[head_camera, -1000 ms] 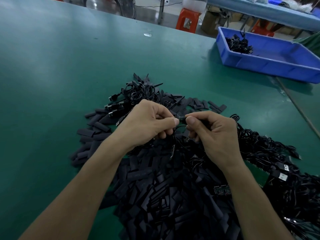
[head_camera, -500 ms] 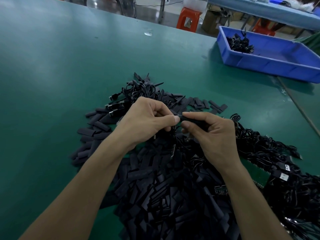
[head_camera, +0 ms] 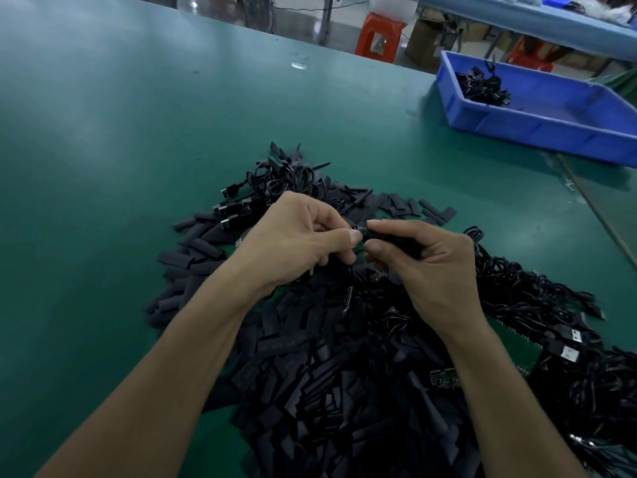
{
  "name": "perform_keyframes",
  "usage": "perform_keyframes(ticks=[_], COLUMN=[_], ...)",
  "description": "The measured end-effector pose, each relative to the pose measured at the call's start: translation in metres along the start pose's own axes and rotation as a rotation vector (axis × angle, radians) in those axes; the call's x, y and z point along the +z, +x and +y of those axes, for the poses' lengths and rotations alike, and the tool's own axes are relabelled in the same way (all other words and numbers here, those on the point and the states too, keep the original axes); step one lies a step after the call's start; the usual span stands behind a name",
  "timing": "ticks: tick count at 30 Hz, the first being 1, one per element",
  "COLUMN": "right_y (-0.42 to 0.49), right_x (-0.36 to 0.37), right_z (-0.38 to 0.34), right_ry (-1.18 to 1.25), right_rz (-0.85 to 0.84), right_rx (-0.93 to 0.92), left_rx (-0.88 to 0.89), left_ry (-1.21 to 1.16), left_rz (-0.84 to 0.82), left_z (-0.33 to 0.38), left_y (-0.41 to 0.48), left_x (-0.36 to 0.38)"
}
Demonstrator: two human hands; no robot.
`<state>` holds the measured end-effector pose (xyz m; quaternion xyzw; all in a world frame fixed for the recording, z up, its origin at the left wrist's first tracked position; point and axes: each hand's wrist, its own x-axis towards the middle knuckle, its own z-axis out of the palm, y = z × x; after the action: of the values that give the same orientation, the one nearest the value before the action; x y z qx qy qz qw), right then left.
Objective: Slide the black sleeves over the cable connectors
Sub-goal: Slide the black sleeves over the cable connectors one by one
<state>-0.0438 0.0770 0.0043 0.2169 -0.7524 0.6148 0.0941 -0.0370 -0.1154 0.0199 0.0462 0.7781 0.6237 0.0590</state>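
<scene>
Green counter (head_camera: 138, 132), workshop floor beyond | one blue tray (head_camera: 537, 122) far right of my grips, two orange stools (head_camera: 379, 36) | one sleeve (head_camera: 389, 236) pinched in my right grip (head_camera: 437, 267), long axis left-right, mouth toward my left grip (head_camera: 296, 243), which pinches one connector (head_camera: 362, 231) at that mouth | heap of loose sleeves (head_camera: 327, 391) beneath both grips, too many to count

Bare left hand (head_camera: 296, 243), bare right hand (head_camera: 437, 267); forearms (head_camera: 179, 367) uncovered to frame edge; thumbnails (head_camera: 355, 236) short.

- The table (head_camera: 138, 150) was plain dark green.
- The sleeves (head_camera: 293, 391) were matte black.
- The cables (head_camera: 537, 291) were black, with silver plug ends.
- The bin (head_camera: 551, 127) was bright blue.
- The stool (head_camera: 379, 36) was orange-red.
</scene>
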Motion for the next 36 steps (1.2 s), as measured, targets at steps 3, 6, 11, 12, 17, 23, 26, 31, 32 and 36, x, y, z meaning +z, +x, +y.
perform_keyframes(ticks=[3, 6, 11, 12, 17, 23, 26, 31, 32, 36], right_y=[0.003, 0.004, 0.001, 0.001, -0.001, 0.001, 0.001, -0.003, -0.004, -0.007], right_x=[-0.005, -0.008, -0.005, -0.005, -0.004, -0.004, -0.003, 0.005, 0.008, 0.017], right_z=[0.001, 0.002, 0.002, 0.002, 0.0, 0.0, -0.001, 0.001, 0.001, 0.0], right_ry=[-0.046, -0.073, -0.094, -0.081, -0.06, -0.023, -0.05, -0.009, -0.002, -0.008], right_rz=[-0.041, -0.057, -0.033, -0.025, -0.023, -0.043, 0.002, 0.327, 0.361, 0.402], right_rx=[-0.016, -0.042, -0.067, -0.069, -0.081, -0.004, -0.021, 0.058, 0.061, 0.075], left_rx=[0.014, 0.015, -0.012, -0.021, -0.033, -0.025, -0.031, -0.024, -0.024, -0.013], left_ry=[0.052, 0.043, 0.0, -0.006, -0.003, 0.015, -0.021, -0.01, -0.005, 0.014], left_rz=[-0.017, -0.006, -0.014, -0.017, -0.045, -0.123, -0.12, -0.035, -0.023, 0.007], left_z=[-0.001, 0.0, 0.001, 0.001, -0.001, -0.002, -0.002, -0.003, -0.003, -0.005], left_y=[0.0, 0.0, 0.0, 0.0, 0.0, 0.001, 0.001, 0.002, 0.002, 0.001], left_x=[0.002, 0.003, 0.001, 0.0, 0.001, 0.003, 0.003, 0.004, 0.005, 0.009])
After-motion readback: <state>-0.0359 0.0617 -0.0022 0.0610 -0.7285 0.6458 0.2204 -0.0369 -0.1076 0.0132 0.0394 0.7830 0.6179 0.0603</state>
